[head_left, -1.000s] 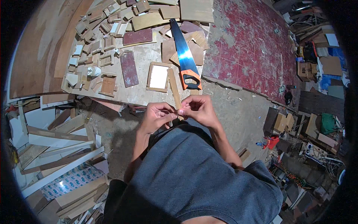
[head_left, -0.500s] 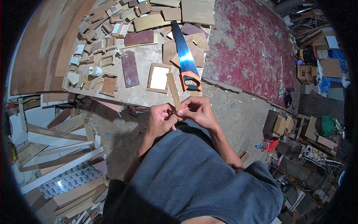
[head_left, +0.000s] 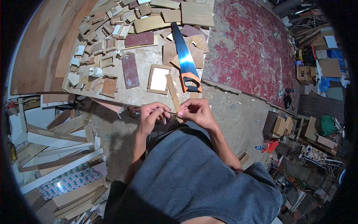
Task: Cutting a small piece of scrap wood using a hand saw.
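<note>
A narrow, pale wooden strip (head_left: 173, 93) slants from the table edge down toward my lap. My right hand (head_left: 197, 114) is closed at its lower part, thumb and fingertip pinched together there. To the left of the strip, my left hand (head_left: 152, 115) is closed with curled fingers. A thin dark sliver seems to run from it toward the right fingertips, too small to name. Just beyond the strip's upper end lies a small wooden frame with a white panel (head_left: 159, 78). A handsaw (head_left: 185, 56) with an orange and black handle rests beyond my right hand.
The worktable (head_left: 143, 98) carries several small wooden box-like pieces (head_left: 108, 61), dark red boards (head_left: 130, 71) and a white spiral bulb (head_left: 95, 71). Wood offcuts (head_left: 56, 149) are piled at the left. A worn red tiled surface (head_left: 250, 52) lies at the right, with clutter beyond.
My left hand has moved left, away from the strip and my right fingers. My right hand stays nearly in place at the strip.
</note>
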Demonstrator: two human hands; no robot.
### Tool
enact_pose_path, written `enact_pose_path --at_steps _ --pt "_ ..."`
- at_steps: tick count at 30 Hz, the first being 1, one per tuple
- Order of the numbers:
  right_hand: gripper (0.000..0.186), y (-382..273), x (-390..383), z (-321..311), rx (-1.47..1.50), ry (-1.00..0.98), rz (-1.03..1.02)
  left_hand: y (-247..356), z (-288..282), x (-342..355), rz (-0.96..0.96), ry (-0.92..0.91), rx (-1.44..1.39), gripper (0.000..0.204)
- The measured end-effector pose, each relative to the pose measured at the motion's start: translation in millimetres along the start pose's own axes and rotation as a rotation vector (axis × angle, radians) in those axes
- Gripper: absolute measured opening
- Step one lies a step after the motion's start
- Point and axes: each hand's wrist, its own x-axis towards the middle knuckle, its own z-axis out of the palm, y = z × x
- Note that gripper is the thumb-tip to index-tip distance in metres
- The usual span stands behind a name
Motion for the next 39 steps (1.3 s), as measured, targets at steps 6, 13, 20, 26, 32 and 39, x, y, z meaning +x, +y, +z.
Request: enact_pose_path --at_steps 6,13,20,26,32,39 --pt "0.01 8 0 3 -0.185 -0.113 0.044 29 -2 -2 0.345 0.171 0.194 0.024" --pt "0.013 18 5 8 -0.488 -0.106 0.042 -17 -37 -9 0.183 0.259 0.112 0.016" --pt "0.013 36 13 16 -0.477 -0.102 0.083 -19 -44 -18 0.028 0.234 -0.042 0.022" --pt "0.013 36 21 30 -0.441 -0.154 0.058 -36 -59 -17 -0.032 0.201 -0.117 0.027" --pt "0.016 42 21 32 -0.453 -0.099 0.072 -40 -66 -4 -0.027 0.156 -0.107 0.026" --pt "0.015 34 28 25 -0.522 -0.115 0.074 -44 -56 5 -0.032 0.189 -0.158 0.028"
